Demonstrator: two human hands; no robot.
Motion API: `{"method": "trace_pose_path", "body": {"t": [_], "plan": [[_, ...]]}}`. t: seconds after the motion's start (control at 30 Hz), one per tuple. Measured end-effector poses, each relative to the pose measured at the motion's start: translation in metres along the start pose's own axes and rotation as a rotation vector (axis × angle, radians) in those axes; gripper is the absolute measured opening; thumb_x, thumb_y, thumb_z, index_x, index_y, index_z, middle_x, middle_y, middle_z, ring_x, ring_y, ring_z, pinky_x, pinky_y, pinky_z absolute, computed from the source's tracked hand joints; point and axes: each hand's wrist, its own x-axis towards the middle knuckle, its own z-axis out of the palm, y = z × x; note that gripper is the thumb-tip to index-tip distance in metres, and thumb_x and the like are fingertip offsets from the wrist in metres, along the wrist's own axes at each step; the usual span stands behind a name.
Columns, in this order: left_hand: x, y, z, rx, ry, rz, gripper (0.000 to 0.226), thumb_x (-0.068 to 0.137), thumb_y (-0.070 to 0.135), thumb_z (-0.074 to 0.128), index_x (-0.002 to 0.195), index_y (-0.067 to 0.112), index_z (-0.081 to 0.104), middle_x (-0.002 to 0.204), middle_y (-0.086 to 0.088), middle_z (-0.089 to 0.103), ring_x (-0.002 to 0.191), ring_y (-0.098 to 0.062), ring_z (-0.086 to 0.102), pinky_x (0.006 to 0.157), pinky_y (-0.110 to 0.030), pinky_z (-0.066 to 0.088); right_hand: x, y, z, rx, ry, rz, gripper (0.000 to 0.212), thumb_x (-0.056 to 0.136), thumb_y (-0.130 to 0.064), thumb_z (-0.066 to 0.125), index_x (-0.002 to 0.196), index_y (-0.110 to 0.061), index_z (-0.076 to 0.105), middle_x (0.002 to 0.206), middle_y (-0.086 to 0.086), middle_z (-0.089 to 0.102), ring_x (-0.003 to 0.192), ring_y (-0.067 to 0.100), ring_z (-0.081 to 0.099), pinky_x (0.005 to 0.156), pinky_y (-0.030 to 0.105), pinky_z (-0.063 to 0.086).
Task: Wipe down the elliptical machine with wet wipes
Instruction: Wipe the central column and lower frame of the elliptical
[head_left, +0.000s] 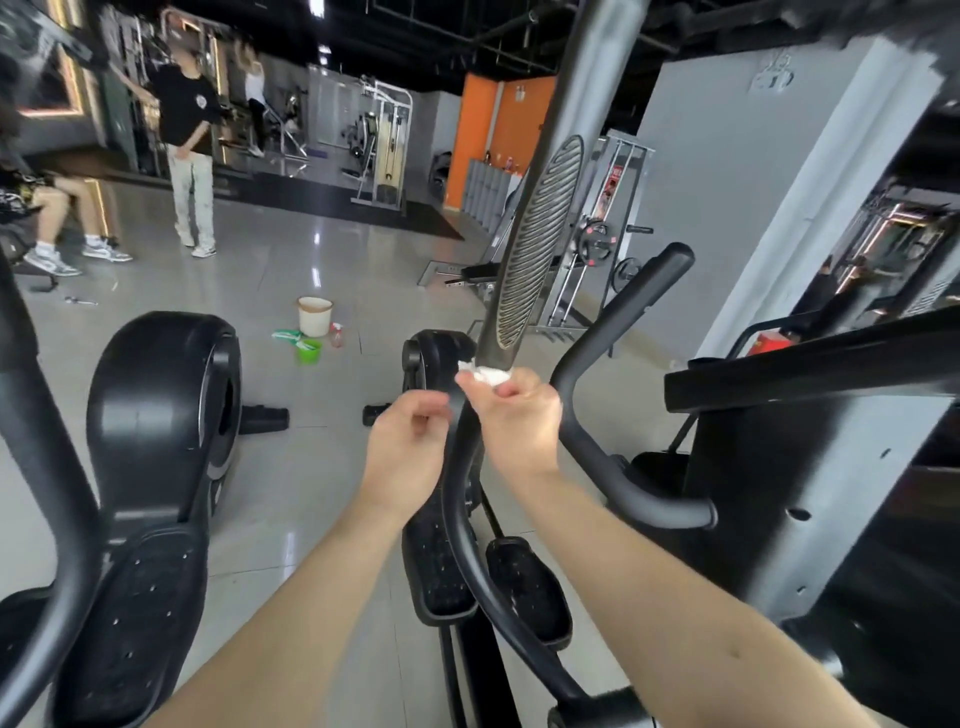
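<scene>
A black curved handlebar (457, 499) of the elliptical machine rises through the middle of the view, its ribbed grip (540, 239) above. My right hand (519, 415) holds a crumpled white wet wipe (485, 375) against the bar just below that grip. My left hand (405, 441) is on the left side of the same bar, fingers curled beside it; whether they hold the bar I cannot tell. Two black pedals (524, 587) lie below on the floor frame.
A second elliptical (161, 405) stands at the left. A black console frame (810, 379) crosses the right. On the tiled floor beyond sit a cream bucket (315, 315), a green cup (308, 351), a wipes packet (287, 335) and a spray bottle (336, 335). Two people (189, 135) are at the far left.
</scene>
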Motion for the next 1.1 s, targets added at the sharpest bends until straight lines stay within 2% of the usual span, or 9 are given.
{"method": "trace_pose_path", "body": {"t": [0.13, 0.27, 0.37, 0.47, 0.57, 0.7, 0.77, 0.9, 1.1], "plan": [[-0.007, 0.005, -0.002, 0.063, -0.021, -0.016, 0.025, 0.096, 0.011, 0.06, 0.096, 0.034, 0.068, 0.096, 0.017, 0.07, 0.088, 0.007, 0.063, 0.077, -0.004, 0.044, -0.013, 0.019, 0.006, -0.002, -0.062, 0.03, 0.048, 0.079, -0.037, 0.084, 0.066, -0.017, 0.042, 0.059, -0.005, 0.042, 0.052, 0.01, 0.037, 0.05, 0.024, 0.037], [-0.008, 0.005, -0.007, 0.061, -0.003, -0.046, 0.024, 0.096, 0.01, 0.058, 0.105, 0.029, 0.069, 0.101, 0.013, 0.071, 0.093, 0.001, 0.064, 0.089, -0.02, 0.051, -0.002, -0.004, -0.017, 0.023, -0.093, -0.025, 0.049, 0.078, -0.03, 0.086, 0.061, -0.016, 0.043, 0.054, -0.012, 0.048, 0.051, 0.004, 0.046, 0.055, 0.022, 0.043], [-0.006, 0.021, -0.003, 0.039, 0.005, -0.002, 0.025, 0.095, 0.008, 0.058, 0.107, 0.026, 0.07, 0.098, 0.013, 0.072, 0.091, 0.004, 0.064, 0.086, -0.017, 0.05, 0.003, -0.031, -0.033, 0.088, -0.036, -0.108, 0.048, 0.081, -0.017, 0.084, 0.064, -0.014, 0.04, 0.047, -0.018, 0.042, 0.047, 0.0, 0.042, 0.053, 0.012, 0.038], [-0.002, 0.04, 0.005, 0.01, 0.008, 0.048, 0.028, 0.093, 0.004, 0.057, 0.109, 0.024, 0.07, 0.099, 0.01, 0.072, 0.091, 0.004, 0.065, 0.088, -0.017, 0.05, 0.006, -0.052, -0.041, 0.082, 0.004, -0.197, 0.043, 0.081, -0.021, 0.083, 0.069, -0.014, 0.043, 0.061, -0.01, 0.04, 0.052, 0.003, 0.037, 0.055, 0.014, 0.037], [0.004, 0.061, 0.011, -0.032, 0.039, 0.099, 0.028, 0.093, 0.003, 0.056, 0.109, 0.021, 0.07, 0.1, 0.008, 0.072, 0.091, 0.0, 0.065, 0.091, -0.021, 0.052, 0.01, -0.079, -0.048, 0.112, 0.028, -0.257, 0.032, 0.084, -0.024, 0.082, 0.082, -0.012, 0.052, 0.07, -0.008, 0.052, 0.055, -0.002, 0.049, 0.058, 0.011, 0.04], [0.013, 0.089, 0.014, -0.03, 0.079, 0.2, 0.027, 0.094, 0.005, 0.057, 0.109, 0.023, 0.069, 0.106, 0.007, 0.066, 0.093, -0.005, 0.064, 0.092, -0.026, 0.053, 0.026, -0.122, -0.057, 0.155, 0.091, -0.327, 0.028, 0.087, -0.031, 0.08, 0.09, -0.024, 0.053, 0.067, -0.009, 0.067, 0.059, 0.003, 0.058, 0.065, 0.03, 0.05], [0.019, 0.1, 0.015, -0.055, 0.091, 0.248, 0.027, 0.095, 0.006, 0.058, 0.115, 0.021, 0.069, 0.108, 0.01, 0.06, 0.094, -0.005, 0.063, 0.093, -0.028, 0.053, 0.034, -0.14, -0.06, 0.162, 0.138, -0.359, 0.023, 0.091, -0.035, 0.075, 0.095, -0.022, 0.055, 0.073, -0.007, 0.068, 0.061, 0.001, 0.058, 0.065, 0.027, 0.05], [0.024, 0.114, 0.014, -0.031, 0.066, 0.319, 0.032, 0.099, 0.011, 0.059, 0.129, 0.019, 0.066, 0.11, 0.014, 0.057, 0.097, 0.005, 0.06, 0.089, -0.008, 0.046, 0.026, -0.131, -0.056, 0.141, 0.118, -0.47, 0.014, 0.107, -0.022, 0.047, 0.115, -0.012, 0.054, 0.099, -0.007, 0.065, 0.08, -0.011, 0.056, 0.073, 0.018, 0.044], [0.026, 0.118, 0.012, -0.039, 0.083, 0.33, 0.029, 0.101, 0.014, 0.058, 0.128, 0.02, 0.067, 0.114, 0.013, 0.059, 0.102, 0.009, 0.058, 0.092, -0.006, 0.043, 0.03, -0.104, -0.063, 0.05, 0.074, -0.49, 0.009, 0.105, -0.016, 0.047, 0.112, -0.016, 0.053, 0.087, -0.007, 0.062, 0.077, 0.002, 0.059, 0.075, 0.03, 0.05]]}}
